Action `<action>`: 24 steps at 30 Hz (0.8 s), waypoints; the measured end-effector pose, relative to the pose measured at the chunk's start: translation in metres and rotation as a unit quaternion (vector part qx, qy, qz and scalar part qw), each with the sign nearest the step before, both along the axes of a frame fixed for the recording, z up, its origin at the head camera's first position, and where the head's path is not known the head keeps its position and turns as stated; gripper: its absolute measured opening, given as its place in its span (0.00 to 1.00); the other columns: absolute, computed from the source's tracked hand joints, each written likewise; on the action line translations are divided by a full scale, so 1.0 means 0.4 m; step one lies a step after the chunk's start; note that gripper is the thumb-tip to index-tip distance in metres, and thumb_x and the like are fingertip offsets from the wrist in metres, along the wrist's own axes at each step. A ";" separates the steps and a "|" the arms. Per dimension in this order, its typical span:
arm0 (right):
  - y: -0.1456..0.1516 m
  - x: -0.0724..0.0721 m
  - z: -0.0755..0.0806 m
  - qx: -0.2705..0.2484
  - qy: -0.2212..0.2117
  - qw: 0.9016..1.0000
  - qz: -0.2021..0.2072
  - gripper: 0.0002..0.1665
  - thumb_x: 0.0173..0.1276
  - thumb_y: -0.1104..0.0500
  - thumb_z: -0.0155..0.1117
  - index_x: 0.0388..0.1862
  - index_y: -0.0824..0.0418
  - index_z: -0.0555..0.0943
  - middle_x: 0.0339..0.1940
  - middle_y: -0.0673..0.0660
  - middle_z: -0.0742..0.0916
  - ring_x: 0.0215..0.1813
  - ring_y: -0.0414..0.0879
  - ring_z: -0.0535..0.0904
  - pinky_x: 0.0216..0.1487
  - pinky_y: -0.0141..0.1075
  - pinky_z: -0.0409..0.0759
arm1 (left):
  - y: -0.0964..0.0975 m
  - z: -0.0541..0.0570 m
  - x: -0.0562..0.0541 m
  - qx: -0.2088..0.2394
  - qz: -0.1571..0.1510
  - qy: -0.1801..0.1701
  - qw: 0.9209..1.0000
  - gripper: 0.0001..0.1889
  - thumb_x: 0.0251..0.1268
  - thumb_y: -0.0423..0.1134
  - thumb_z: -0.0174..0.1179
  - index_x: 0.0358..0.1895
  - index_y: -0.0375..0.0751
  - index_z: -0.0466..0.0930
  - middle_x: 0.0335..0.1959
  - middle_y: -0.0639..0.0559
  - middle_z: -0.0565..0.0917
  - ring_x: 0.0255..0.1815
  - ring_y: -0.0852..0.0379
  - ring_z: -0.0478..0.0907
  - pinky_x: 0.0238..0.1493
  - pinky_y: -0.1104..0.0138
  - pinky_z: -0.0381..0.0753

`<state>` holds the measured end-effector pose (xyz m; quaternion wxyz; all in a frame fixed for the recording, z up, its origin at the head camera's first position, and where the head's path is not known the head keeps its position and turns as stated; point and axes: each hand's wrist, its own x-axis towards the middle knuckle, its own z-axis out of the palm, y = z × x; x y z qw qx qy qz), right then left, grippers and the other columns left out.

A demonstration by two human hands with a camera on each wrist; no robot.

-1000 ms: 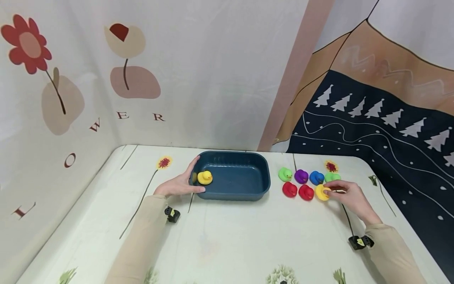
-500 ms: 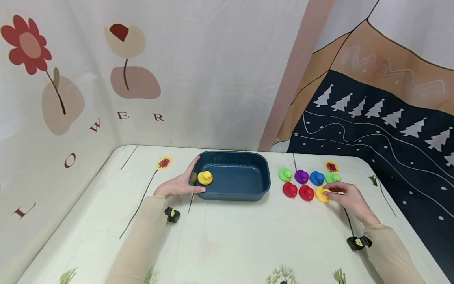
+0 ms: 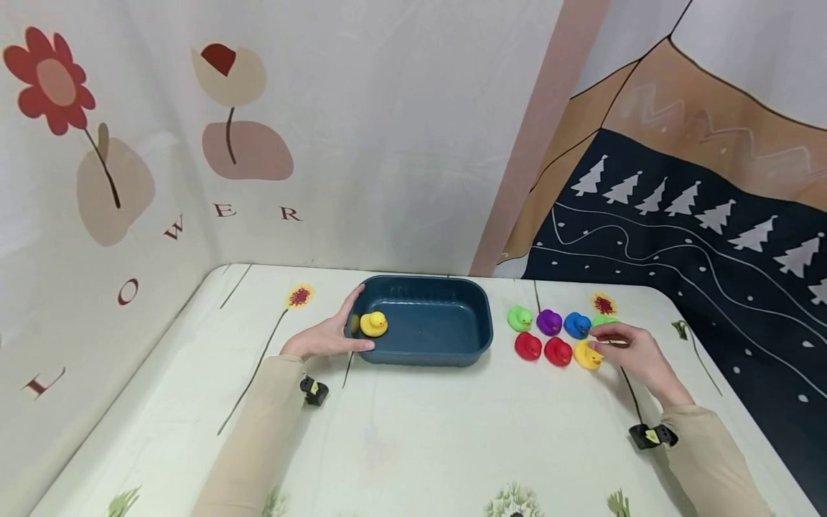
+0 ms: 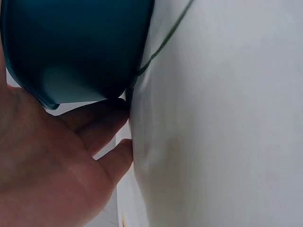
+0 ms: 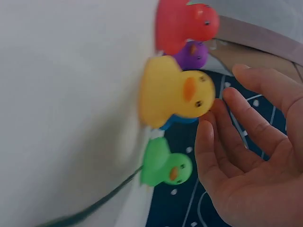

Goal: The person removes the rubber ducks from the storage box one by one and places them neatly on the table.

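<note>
My left hand [image 3: 329,335] grips the left end of a dark blue tub [image 3: 426,357], thumb along the front wall and fingers round the far side. One yellow rubber duck [image 3: 373,324] sits inside the tub at its left. On the right, my right hand [image 3: 639,359] hovers beside another yellow rubber duck [image 3: 587,355], holding nothing. The right wrist view shows gaps between thumb and fingers, close to that duck's head [image 5: 200,93]. Behind it a green rubber duck [image 5: 161,165] is partly covered by the hand in the head view.
Red ducks [image 3: 558,351] stand left of the yellow one in the front row. The back row has a green [image 3: 520,317], a purple [image 3: 549,322] and a blue duck [image 3: 577,325]. A printed white cloth [image 3: 413,431] covers the table; patterned curtains [image 3: 388,143] hang behind.
My right fingers have come off the yellow duck in the front row and lifted slightly, so its head now shows. The left hand and the tub have stayed in place.
</note>
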<state>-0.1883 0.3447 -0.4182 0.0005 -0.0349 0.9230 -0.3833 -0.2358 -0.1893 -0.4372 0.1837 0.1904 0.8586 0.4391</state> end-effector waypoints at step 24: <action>-0.141 -0.038 0.043 -0.067 0.008 0.997 0.048 0.17 0.67 0.60 0.66 0.50 0.70 0.81 0.51 0.67 0.82 0.51 0.59 0.79 0.45 0.23 0.76 | 0.001 -0.004 -0.004 0.010 -0.001 -0.009 1.000 0.59 0.59 0.49 0.67 0.76 0.60 0.23 0.78 0.41 0.34 0.73 0.31 0.47 0.65 0.36 0.53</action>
